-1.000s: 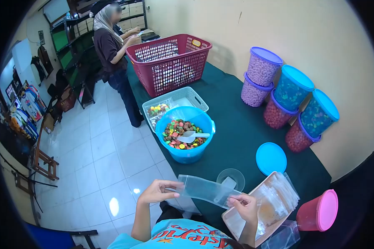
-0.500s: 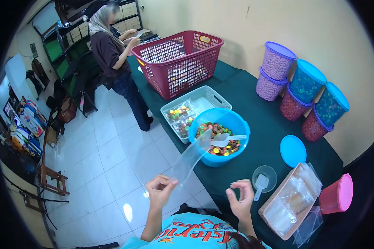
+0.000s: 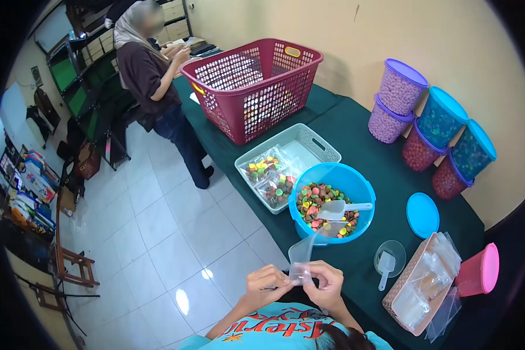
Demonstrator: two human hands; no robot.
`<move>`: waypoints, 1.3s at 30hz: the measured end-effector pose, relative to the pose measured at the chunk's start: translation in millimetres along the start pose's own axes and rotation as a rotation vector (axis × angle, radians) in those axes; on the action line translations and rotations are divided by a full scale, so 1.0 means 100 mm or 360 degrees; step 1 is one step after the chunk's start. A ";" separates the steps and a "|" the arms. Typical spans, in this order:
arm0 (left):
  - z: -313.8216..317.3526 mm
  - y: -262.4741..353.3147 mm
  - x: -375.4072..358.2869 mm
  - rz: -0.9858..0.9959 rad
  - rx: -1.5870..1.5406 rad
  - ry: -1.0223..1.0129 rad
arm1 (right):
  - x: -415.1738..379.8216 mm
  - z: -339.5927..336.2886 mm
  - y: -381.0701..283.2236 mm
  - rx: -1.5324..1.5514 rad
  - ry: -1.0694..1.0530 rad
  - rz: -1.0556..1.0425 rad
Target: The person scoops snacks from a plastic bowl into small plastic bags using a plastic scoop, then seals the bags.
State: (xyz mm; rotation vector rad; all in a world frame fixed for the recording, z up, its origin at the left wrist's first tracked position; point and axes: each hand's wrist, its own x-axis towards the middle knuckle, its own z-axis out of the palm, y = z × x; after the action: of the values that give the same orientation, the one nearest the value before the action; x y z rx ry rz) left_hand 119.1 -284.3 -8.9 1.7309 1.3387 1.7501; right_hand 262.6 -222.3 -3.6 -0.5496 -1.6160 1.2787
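A clear plastic bag (image 3: 302,252) is pinched between my two hands in front of my shirt. My left hand (image 3: 266,287) is closed on one side of its near end, and my right hand (image 3: 325,282) is closed on the other. The bag's far end reaches up over the near rim of a blue bucket (image 3: 364,219). Inside the bucket lie many colourful round sweets (image 3: 318,201), with a white scoop (image 3: 335,209) resting on top. Left of the bucket, a pale grey tray (image 3: 324,149) holds filled clear packets (image 3: 265,166) of similar sweets.
A maroon basket (image 3: 256,96) stands farther back, near a person (image 3: 151,76). Lidded tubs (image 3: 399,84) are stacked by the wall. A blue lid (image 3: 422,214), a small bowl with a scoop (image 3: 386,263), a box of plastic bags (image 3: 417,291) and a pink container (image 3: 478,268) lie rightward.
My right hand has moved left and taken hold of the bag. My left hand has moved right and slightly down, bringing both hands together at the bag's near end.
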 end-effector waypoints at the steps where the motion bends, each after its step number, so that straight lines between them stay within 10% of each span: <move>1: 0.00 -0.02 0.07 0.0016 -0.0037 -0.0036 | 0.07 -0.01 0.00 -0.0163 0.0034 -0.0155; 7: -0.07 -0.36 0.48 -0.0057 -0.0153 -0.0137 | 0.61 -0.07 0.05 -0.0455 0.0154 -0.0520; 13: -0.08 -0.51 0.83 -0.0972 -0.1726 -0.0366 | 1.12 -0.14 0.06 -0.0678 -0.0327 -0.0807; 39: 0.12 -1.62 2.15 -0.1544 -0.2153 -0.0819 | 1.55 -0.32 0.13 -0.1178 0.0399 0.0092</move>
State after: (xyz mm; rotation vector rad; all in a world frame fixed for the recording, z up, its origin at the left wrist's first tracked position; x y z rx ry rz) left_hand 27.4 -30.8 -11.9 0.4867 0.3358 0.9866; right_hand 220.7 -77.6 46.5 -1.1611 -1.8375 0.5780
